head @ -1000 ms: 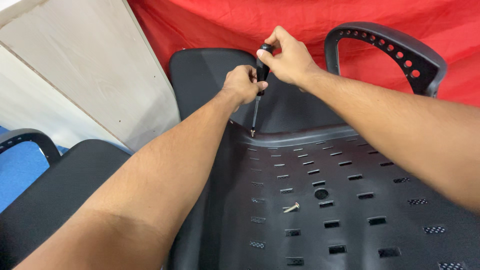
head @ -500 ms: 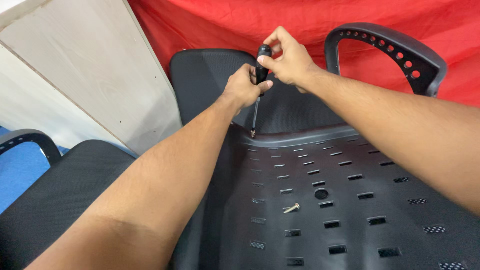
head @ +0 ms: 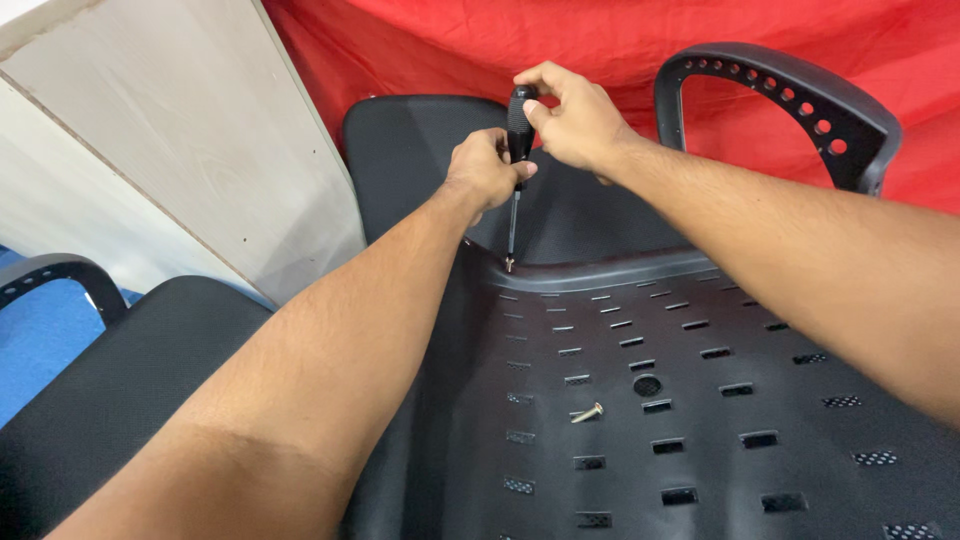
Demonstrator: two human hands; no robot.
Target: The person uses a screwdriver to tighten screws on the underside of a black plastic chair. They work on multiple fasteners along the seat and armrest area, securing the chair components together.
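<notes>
A black-handled screwdriver [head: 517, 140] stands nearly upright, its tip on a screw [head: 509, 266] at the upper left rim of a black slotted plastic chair shell [head: 700, 440]. My right hand [head: 570, 118] grips the top of the handle. My left hand [head: 484, 170] closes around the lower handle and upper shaft. A loose brass screw [head: 588, 412] lies on the shell near a round hole [head: 647, 385].
A black perforated armrest [head: 790, 100] rises at the upper right before a red cloth [head: 620, 40]. A black padded cushion [head: 410, 160] stands behind the shell. A pale wooden board [head: 150, 150] leans at left. Another black seat [head: 110, 380] and armrest [head: 50, 275] sit on blue floor.
Both hands stay on the screwdriver; my right hand's fingers have shifted slightly around the handle top. The tip stays on the same screw.
</notes>
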